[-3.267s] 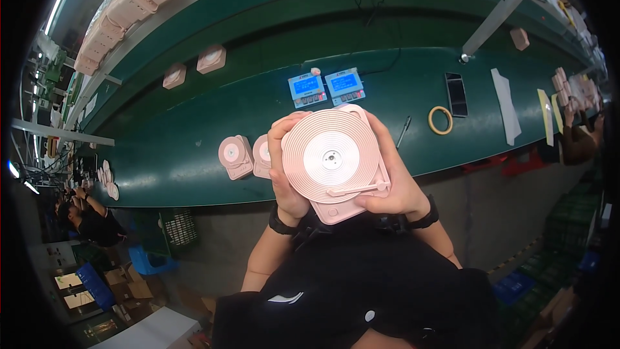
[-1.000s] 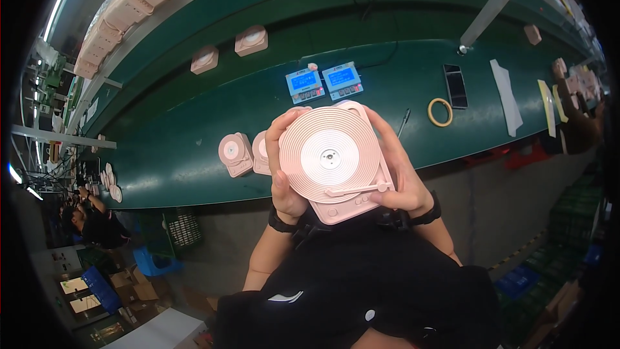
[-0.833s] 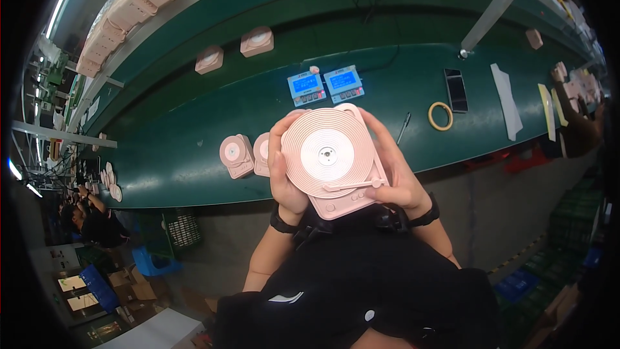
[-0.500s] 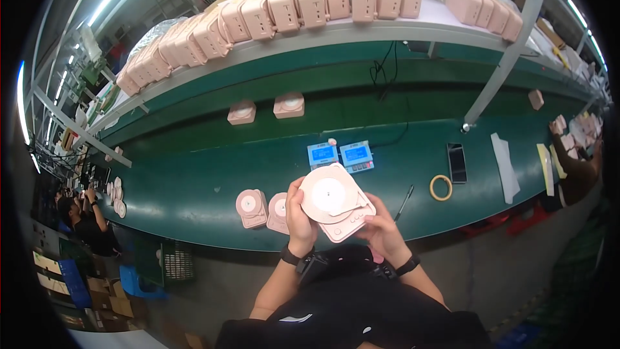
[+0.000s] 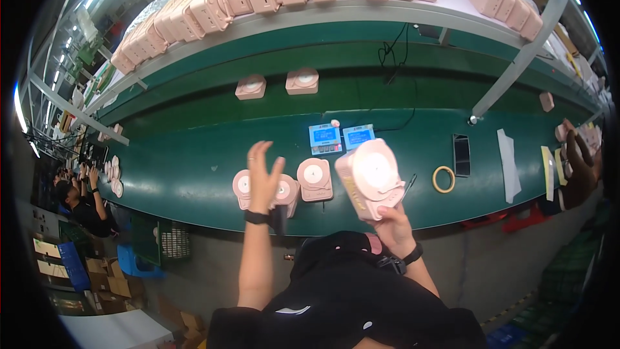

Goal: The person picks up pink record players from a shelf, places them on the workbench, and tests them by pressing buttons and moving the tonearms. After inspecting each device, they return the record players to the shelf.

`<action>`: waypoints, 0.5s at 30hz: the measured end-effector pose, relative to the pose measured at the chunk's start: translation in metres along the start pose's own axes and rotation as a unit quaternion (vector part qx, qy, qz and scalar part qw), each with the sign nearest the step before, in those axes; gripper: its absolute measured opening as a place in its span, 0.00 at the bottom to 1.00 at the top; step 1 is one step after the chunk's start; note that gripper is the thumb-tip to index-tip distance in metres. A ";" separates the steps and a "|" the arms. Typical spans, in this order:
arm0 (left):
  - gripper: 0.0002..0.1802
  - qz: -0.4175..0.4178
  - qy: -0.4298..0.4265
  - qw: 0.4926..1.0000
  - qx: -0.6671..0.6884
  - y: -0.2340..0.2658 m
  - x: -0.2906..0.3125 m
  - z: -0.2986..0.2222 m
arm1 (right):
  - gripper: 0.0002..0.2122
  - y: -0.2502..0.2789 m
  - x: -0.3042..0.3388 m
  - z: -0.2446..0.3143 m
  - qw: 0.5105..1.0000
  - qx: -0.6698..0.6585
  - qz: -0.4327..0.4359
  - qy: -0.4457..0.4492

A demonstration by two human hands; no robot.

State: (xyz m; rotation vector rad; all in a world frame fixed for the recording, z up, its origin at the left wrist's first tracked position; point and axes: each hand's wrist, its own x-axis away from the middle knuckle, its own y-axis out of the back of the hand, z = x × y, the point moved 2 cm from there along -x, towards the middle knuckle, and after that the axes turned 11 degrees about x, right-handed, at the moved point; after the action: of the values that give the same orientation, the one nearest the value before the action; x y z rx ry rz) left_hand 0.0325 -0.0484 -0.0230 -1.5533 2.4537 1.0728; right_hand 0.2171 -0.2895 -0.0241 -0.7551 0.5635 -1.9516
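Observation:
My right hand (image 5: 395, 227) grips the lower right end of a pink record-player-shaped device (image 5: 376, 174), with its white round disc facing up and its side wall showing on the left. It is held tilted above the near part of the bench. My left hand (image 5: 261, 181) is raised with fingers spread and nothing in it. Below and beside that hand, similar pink devices stand on the green bench: one (image 5: 241, 184) at its left, partly hidden, one (image 5: 285, 189) just right of it, and one (image 5: 314, 179) between my two hands.
Two blue-screened meters (image 5: 325, 138) sit behind the held device. To the right lie a wooden ring (image 5: 443, 179), a phone (image 5: 461, 155) and a white sheet (image 5: 508, 167). A shelf (image 5: 361, 10) carries a row of pink devices overhead. Other people work at both ends.
My left hand has let go of the pink device and moved left, opening. The right hand alone now holds it, turned and shifted right. The view has tilted; a third bench device now shows.

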 end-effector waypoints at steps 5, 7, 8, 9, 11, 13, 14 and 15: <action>0.50 -0.023 0.245 0.948 -0.202 0.041 0.041 0.145 | 0.31 0.024 0.008 0.018 0.998 -0.033 -0.038 0.037; 0.59 0.016 0.317 0.910 -0.266 0.046 0.063 0.168 | 0.29 0.036 0.009 0.025 0.995 -0.054 -0.048 0.075; 0.62 0.039 0.289 0.930 -0.223 0.047 0.072 0.175 | 0.29 0.041 0.009 0.028 0.995 -0.054 -0.050 0.074; 0.65 0.062 0.260 0.947 -0.179 0.047 0.079 0.176 | 0.29 0.046 0.009 0.031 0.993 -0.061 -0.062 0.083; 0.68 0.085 0.234 0.959 -0.135 0.046 0.087 0.183 | 0.28 0.053 0.008 0.036 0.989 -0.074 -0.083 0.097; 0.69 0.069 0.221 0.959 -0.164 0.045 0.090 0.180 | 0.27 0.056 0.004 0.039 0.987 -0.075 -0.099 0.102; 0.69 0.060 0.213 0.959 -0.178 0.043 0.089 0.177 | 0.27 0.057 0.002 0.041 0.985 -0.077 -0.112 0.110; 0.69 0.060 0.215 0.958 -0.178 0.041 0.090 0.173 | 0.26 0.057 -0.002 0.042 0.982 -0.078 -0.126 0.118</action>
State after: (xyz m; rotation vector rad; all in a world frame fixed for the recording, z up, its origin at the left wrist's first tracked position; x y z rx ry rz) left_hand -0.0994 -0.0088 -0.1669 -1.9428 2.7798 1.3892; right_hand 0.2821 -0.3176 -0.0323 -0.7243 0.8046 -2.2691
